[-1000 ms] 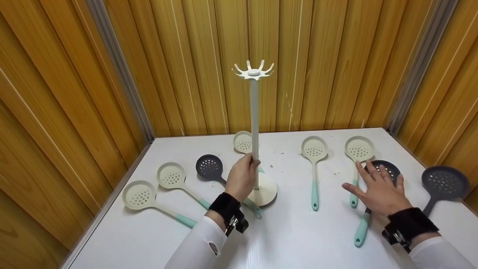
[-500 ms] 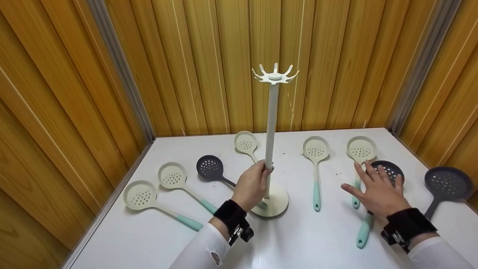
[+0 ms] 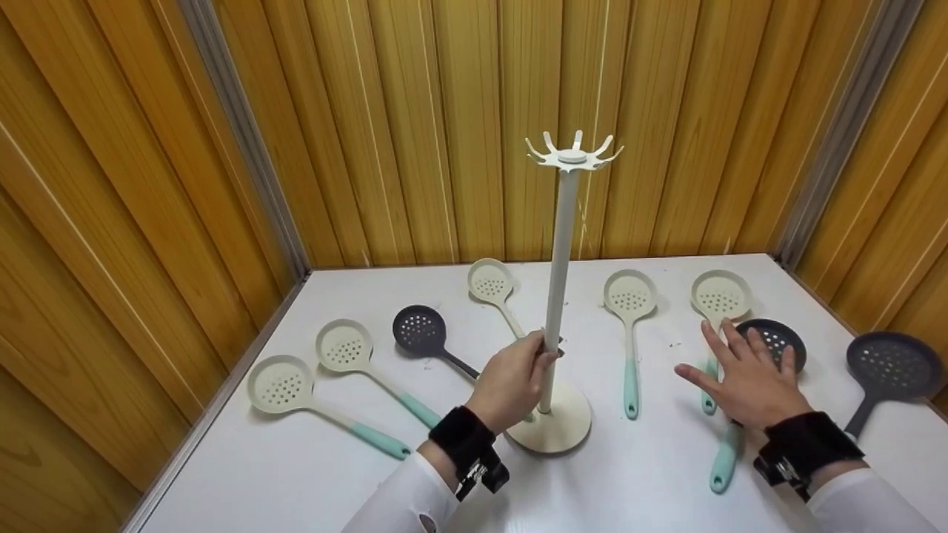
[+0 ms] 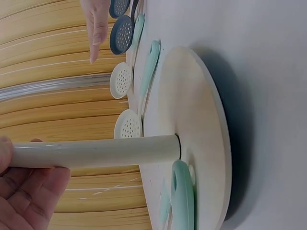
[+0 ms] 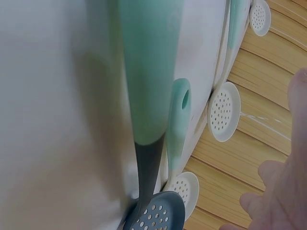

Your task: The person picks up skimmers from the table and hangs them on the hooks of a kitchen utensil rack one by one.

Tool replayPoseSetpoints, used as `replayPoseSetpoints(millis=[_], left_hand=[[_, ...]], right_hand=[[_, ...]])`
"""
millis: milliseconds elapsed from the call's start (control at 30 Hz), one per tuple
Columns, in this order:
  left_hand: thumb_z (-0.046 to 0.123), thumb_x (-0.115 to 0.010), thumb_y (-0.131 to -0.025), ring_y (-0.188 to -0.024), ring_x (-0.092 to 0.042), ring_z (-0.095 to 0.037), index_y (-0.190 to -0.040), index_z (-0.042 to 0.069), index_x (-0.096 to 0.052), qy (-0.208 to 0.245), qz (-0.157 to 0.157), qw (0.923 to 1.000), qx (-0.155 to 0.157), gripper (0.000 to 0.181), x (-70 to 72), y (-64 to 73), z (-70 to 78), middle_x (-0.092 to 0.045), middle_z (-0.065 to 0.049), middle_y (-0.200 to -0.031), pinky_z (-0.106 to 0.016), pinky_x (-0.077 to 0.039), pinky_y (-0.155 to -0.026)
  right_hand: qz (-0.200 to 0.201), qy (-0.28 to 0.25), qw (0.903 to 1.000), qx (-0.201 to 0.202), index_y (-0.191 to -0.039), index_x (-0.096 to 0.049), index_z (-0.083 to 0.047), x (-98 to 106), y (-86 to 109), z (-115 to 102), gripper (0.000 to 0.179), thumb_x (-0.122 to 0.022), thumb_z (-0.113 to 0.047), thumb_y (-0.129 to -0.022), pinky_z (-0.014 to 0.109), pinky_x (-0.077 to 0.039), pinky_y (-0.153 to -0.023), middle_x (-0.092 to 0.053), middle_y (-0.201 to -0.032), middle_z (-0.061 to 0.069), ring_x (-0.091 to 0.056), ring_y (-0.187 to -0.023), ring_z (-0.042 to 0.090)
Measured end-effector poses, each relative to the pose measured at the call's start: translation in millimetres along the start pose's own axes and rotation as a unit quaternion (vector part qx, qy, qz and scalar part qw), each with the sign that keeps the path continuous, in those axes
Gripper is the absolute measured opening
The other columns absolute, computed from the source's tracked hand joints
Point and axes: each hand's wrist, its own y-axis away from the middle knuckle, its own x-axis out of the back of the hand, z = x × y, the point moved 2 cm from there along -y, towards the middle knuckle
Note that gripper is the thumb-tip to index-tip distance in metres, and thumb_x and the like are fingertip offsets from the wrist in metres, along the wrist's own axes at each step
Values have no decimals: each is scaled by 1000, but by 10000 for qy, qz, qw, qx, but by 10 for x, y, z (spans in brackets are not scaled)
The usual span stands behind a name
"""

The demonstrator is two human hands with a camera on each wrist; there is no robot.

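Observation:
My left hand [image 3: 511, 377] grips the lower pole of a cream utensil stand [image 3: 561, 274], which leans slightly right. Curved hooks ring its top, and its round base [image 3: 566, 429] shows a shadow along its edge in the left wrist view. A mint handle [image 4: 183, 196] overlaps the base there. Behind that hand runs the handle of a dark skimmer [image 3: 420, 330]. My right hand [image 3: 759, 381] is spread, palm down, over another dark skimmer [image 3: 776, 342] with a mint handle [image 5: 151, 72], and holds nothing.
Two cream skimmers [image 3: 281, 385] [image 3: 344, 346] lie at the left of the white table [image 3: 244, 481]. A third cream skimmer [image 3: 489, 281] is behind the stand. Further cream ones [image 3: 629, 294] [image 3: 720, 295] lie right of it, and a dark skimmer [image 3: 894, 364] is far right.
My left hand has moved the stand rightward and toward me, its top now leaning right. The cream skimmer behind it shows more fully. My right hand has barely moved.

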Motion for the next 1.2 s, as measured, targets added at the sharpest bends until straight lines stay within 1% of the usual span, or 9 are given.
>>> replayPoseSetpoints(millis=[333, 433, 567, 633, 733, 800, 967, 1033, 1200], left_hand=[[22, -54, -118, -114, -77, -15, -133, 11, -70, 162, -167, 9995, -217, 24, -64, 60, -1, -81, -4, -123, -33, -64, -100], [22, -53, -118, -114, -76, -13, -132, 12, -70, 240, -257, 9992, -198, 24, -82, 65, 0, -81, -3, -122, -30, -64, -99], [24, -54, -118, -108, -74, -8, -131, 13, -70, 324, -251, 9990, -166, 23, -98, 58, -23, -80, -2, -119, -28, -64, -97], [24, -55, -117, -109, -74, -8, -132, 13, -70, 379, -203, 9989, -160, 24, -108, 51, -42, -80, -2, -120, -28, -64, -98], [23, -55, -117, -115, -76, -11, -133, 11, -70, 423, -134, 9989, -169, 25, -131, 31, -67, -80, -3, -125, -28, -64, -100], [22, -56, -117, -117, -77, -13, -133, 10, -70, 422, -51, 9988, -238, 25, -145, 12, -79, -80, -4, -126, -28, -64, -100], [21, -59, -115, -111, -78, -14, -127, 10, -71, 348, 225, 9984, -373, 20, -179, -40, -109, -81, -5, -119, -27, -64, -96], [21, -61, -114, -110, -78, -13, -126, 10, -71, 340, 302, 9983, -364, 19, -193, -59, -120, -81, -5, -118, -25, -64, -96], [20, -62, -114, -113, -79, -15, -127, 10, -71, 416, 359, 9979, -336, 19, -213, -98, -130, -81, -5, -120, -26, -65, -96]], right_hand=[[-55, 55, 10000, -26, -178, -4, -11, -19, -14, 35, 106, -42, -79, -107, 92, 13, -119, 1, -182, 33, 3, -162, 68], [-54, 51, 10000, -28, -178, -5, -10, -29, -26, 39, 106, -42, -79, -107, 92, 14, -119, 1, -182, 32, 3, -162, 68], [-69, 20, 10000, -42, -178, -6, -10, -40, -39, 42, 106, -43, -80, -107, 91, 15, -119, 1, -182, 32, 4, -163, 68], [-74, 9, 10000, -49, -178, -5, -10, -42, -39, 43, 106, -43, -80, -107, 91, 15, -119, 1, -182, 32, 4, -163, 68], [-80, 5, 10000, -55, -178, -4, -11, -35, -34, 41, 107, -42, -81, -106, 91, 15, -119, 2, -182, 32, 4, -162, 68], [-56, 16, 10000, -51, -178, -4, -11, -31, -32, 43, 107, -43, -81, -106, 91, 15, -119, 1, -182, 33, 3, -162, 68], [-35, 44, 10000, -43, -178, -7, -11, -50, -39, 52, 106, -44, -79, -107, 90, 15, -120, -1, -182, 32, 2, -163, 68], [-29, 47, 10000, -31, -178, -8, -11, -59, -40, 53, 105, -44, -79, -107, 90, 15, -121, -1, -183, 31, 1, -163, 67], [12, 72, 10000, 31, -178, -12, -10, -58, -39, 53, 102, -42, -79, -108, 89, 14, -122, -4, -183, 31, -1, -163, 68]])
